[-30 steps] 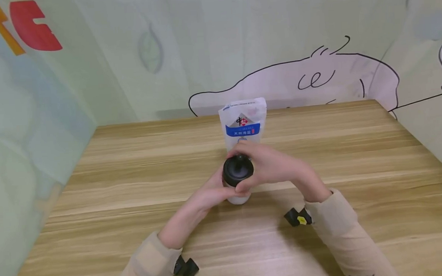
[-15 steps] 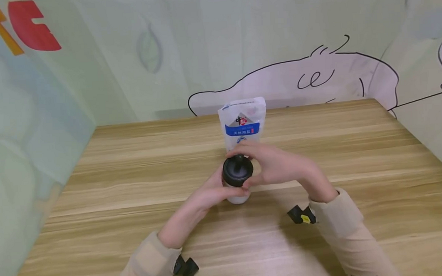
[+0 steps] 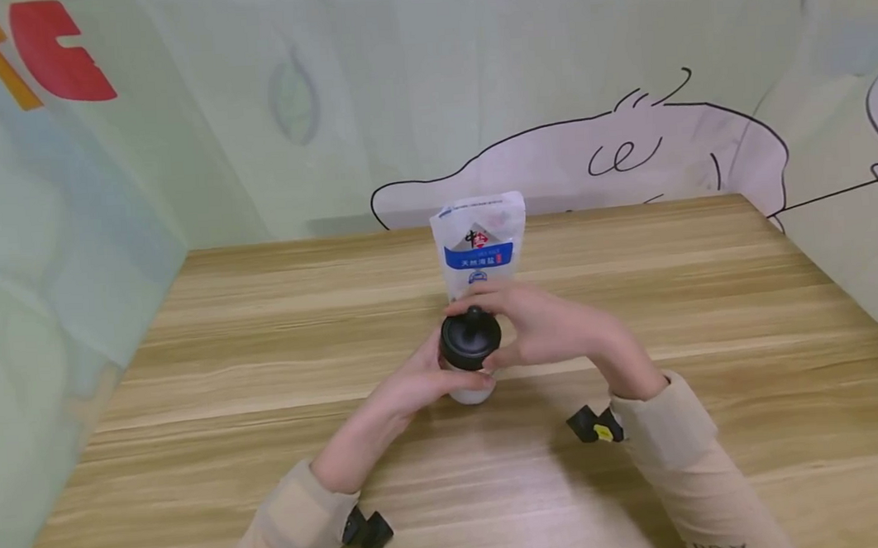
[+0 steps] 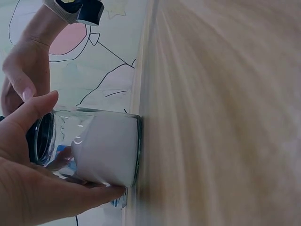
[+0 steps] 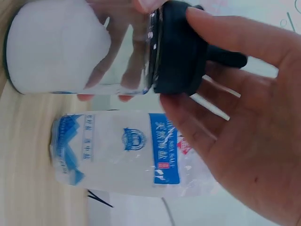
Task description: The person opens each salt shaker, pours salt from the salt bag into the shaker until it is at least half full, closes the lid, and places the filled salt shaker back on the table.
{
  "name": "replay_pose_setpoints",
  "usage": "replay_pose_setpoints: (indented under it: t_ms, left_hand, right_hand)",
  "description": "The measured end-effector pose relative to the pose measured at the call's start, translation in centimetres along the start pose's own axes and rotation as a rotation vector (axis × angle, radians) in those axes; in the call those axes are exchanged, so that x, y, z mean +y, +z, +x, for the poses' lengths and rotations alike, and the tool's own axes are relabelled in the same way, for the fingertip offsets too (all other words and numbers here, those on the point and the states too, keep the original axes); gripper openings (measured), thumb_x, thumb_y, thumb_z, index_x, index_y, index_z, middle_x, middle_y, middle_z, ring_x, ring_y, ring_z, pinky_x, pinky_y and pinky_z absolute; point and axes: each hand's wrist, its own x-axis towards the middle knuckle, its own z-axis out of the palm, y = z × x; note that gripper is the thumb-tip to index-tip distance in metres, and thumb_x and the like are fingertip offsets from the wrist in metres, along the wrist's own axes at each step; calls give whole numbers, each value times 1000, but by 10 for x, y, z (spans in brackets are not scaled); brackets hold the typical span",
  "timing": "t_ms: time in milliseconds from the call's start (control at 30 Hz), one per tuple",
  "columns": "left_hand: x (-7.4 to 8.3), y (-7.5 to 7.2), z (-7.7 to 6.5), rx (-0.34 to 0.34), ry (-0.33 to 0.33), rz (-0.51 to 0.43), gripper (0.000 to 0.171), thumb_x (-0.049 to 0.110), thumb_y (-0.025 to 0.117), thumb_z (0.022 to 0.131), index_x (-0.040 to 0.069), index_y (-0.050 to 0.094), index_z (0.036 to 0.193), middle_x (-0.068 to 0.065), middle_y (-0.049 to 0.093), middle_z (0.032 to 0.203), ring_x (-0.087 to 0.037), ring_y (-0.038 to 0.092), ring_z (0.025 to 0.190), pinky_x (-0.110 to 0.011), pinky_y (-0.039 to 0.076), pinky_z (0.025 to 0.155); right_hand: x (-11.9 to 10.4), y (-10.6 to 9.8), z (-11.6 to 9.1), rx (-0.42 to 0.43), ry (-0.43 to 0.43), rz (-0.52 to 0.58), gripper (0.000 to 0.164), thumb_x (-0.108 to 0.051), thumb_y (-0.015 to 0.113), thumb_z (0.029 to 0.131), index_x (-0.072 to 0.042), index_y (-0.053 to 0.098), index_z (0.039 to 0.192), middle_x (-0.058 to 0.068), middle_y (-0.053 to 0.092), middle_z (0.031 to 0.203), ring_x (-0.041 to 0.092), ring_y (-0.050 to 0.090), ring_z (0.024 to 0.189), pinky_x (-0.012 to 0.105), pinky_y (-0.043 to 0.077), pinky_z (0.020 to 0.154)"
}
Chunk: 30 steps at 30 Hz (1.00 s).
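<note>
A clear glass jar, partly filled with white salt, stands upright on the table. My left hand grips the jar around its upper body, thumb in front and fingers behind. On the jar's mouth sits a black lid with a small knob on top. My right hand holds that lid by its rim between thumb and fingers; in the right wrist view the knob points toward the palm. Just behind the jar a white and blue salt bag stands upright, its lower part hidden by the right hand in the head view.
The wood-grain table reaches back to a printed cloth backdrop with cartoon drawings. Black camera mounts are strapped at both cuffs, the right one close over the table.
My right hand has shifted slightly around the lid's rim, its thumb moving a little right and up. The left hand and jar stay in place.
</note>
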Motion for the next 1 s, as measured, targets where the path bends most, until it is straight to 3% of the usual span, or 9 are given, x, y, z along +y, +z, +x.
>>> replay_pose_setpoints:
  t_ms: [100,267,367,500,767,1000]
  left_hand:
    - [0,-1,-1,4,8,4,87,4,73,76,23,28,148,-2,36,153,-26,25,143,-56,5,120]
    - [1,-1,-2,-6,38,0,82,2,72,78,20,32,147,-1,36,153,-23,25,142,-52,5,121]
    - [1,-1,-2,-13,37,3,80,4,72,79,21,32,146,0,37,151,-22,27,140,-52,7,121]
    - [0,0,-1,-10,44,-2,83,3,73,78,20,30,147,-2,38,151,-23,30,139,-52,8,121]
    - [2,2,-2,14,-9,0,87,7,74,78,23,26,149,-1,37,151,-25,27,140,-55,8,120]
    - [3,1,-3,12,-4,-3,85,7,73,78,22,27,148,-2,36,151,-25,27,140,-56,9,120]
  right_hand:
    - [2,0,0,-11,-4,46,74,-16,82,74,-10,48,140,7,52,141,23,48,130,45,40,112]
    - [5,3,2,45,22,111,83,-31,89,65,-7,44,130,7,54,129,18,53,113,37,48,100]
    - [5,5,3,77,-15,90,71,-24,88,67,-6,48,122,5,55,120,16,52,106,33,48,93]
    - [4,4,2,69,-37,57,60,-12,83,70,-10,54,123,1,58,120,15,51,110,35,46,98]
    - [7,3,2,19,-56,141,62,-2,77,72,-16,58,129,-2,58,123,15,52,112,40,43,104]
    - [6,3,3,19,-28,147,60,-6,78,72,-16,59,128,-2,58,123,14,52,113,39,42,105]
